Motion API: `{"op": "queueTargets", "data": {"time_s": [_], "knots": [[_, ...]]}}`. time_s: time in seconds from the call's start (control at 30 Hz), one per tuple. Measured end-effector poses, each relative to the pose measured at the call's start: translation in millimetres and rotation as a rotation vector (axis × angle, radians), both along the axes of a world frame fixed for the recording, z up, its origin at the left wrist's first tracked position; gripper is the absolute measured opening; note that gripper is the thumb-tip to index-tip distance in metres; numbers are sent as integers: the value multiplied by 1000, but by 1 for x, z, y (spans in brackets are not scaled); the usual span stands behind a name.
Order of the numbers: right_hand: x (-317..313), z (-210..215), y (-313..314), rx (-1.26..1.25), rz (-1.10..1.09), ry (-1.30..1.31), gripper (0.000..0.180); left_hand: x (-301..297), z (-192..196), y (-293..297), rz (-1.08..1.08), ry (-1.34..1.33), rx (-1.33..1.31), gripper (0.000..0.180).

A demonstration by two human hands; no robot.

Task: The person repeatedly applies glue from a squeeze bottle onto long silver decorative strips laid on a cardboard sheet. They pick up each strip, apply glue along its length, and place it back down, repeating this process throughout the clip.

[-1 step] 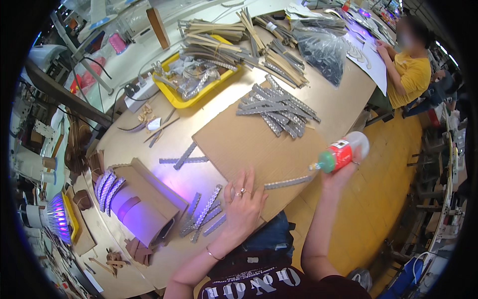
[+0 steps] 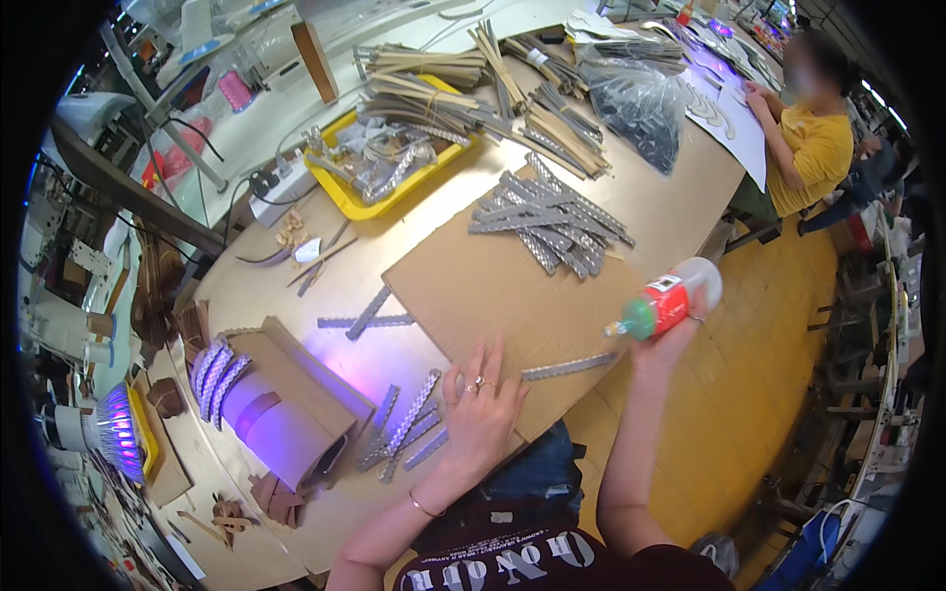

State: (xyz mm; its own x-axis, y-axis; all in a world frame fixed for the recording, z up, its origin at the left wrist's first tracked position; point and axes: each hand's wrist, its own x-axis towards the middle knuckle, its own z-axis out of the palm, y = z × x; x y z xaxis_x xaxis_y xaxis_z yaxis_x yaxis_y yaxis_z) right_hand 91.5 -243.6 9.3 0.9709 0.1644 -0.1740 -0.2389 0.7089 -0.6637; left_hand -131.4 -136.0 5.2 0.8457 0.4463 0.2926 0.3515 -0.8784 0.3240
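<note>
My left hand (image 2: 481,409) lies flat with its fingers spread on the near edge of a brown cardboard sheet (image 2: 493,286); it holds nothing. My right hand (image 2: 668,343) grips a white glue bottle (image 2: 670,300) with a red label and a green nozzle. The bottle is tilted and its nozzle points left, just above the sheet's right edge. A single glittery grey strip (image 2: 569,366) rests on the sheet between my hands, below the nozzle. Several similar strips (image 2: 409,426) lie on the table left of my left hand.
A pile of grey strips (image 2: 552,222) sits on the far end of the sheet. An open cardboard box (image 2: 286,414) lit purple stands at the left. A yellow tray (image 2: 340,192) and bundled sticks (image 2: 443,84) lie farther back. A person in a yellow shirt (image 2: 813,148) sits at the far right.
</note>
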Motion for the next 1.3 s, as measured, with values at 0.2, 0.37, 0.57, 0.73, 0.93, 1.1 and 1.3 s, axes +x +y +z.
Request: {"op": "queueTargets", "data": {"time_s": [0.2, 0.37, 0.57, 0.73, 0.93, 1.1, 1.3], "knots": [[7, -20, 22, 23, 10, 76, 57, 15, 0, 3, -106, -19, -86, 24], [16, -19, 14, 76, 159, 76, 60, 23, -4, 14, -186, 10, 5, 22], [16, -26, 18, 12, 86, 107, 62, -57, 44, 30, -41, 216, -73, 21], [16, -31, 17, -7, 126, 73, 60, -96, 96, 54, 232, 413, -97, 31], [16, -30, 20, -20, 127, 81, 58, 38, 42, 101, 30, -78, 8, 28], [11, -29, 20, -57, 146, 69, 56, 131, -3, 125, -14, -72, 283, 27], [13, -28, 19, -51, 195, 16, 50, 126, 6, 129, -11, -164, 187, 17]]}}
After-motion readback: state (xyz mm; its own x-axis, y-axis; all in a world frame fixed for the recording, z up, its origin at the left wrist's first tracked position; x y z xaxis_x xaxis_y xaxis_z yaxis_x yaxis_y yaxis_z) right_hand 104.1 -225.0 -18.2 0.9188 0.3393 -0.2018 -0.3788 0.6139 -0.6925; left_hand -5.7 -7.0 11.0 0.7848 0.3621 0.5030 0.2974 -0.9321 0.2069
